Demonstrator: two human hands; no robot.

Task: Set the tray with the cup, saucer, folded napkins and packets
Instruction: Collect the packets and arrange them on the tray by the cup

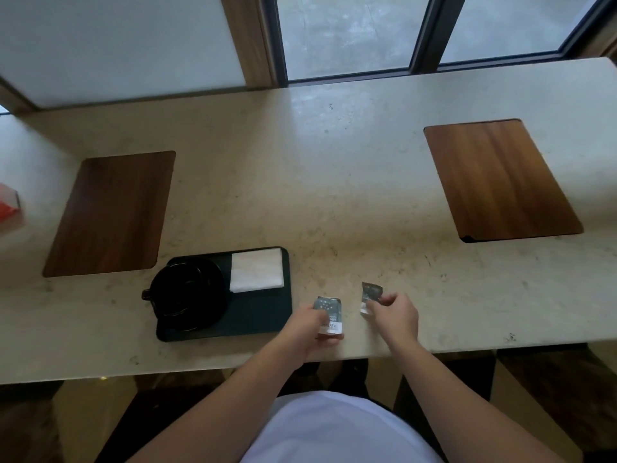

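Two hands, two packets

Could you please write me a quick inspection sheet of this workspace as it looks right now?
Surface: pale stone counter with two wooden inlay panels, left and right.
Job's things: black tray near the front edge; black cup on its saucer on the tray's left; folded white napkins at the tray's far right.
Packets: left packet and right packet, both right of the tray.
Clutter: red and white box at the far left edge.
Grippers: left hand and right hand each hold one packet.
Cables: nothing seen.
Surroundings: window behind the counter.
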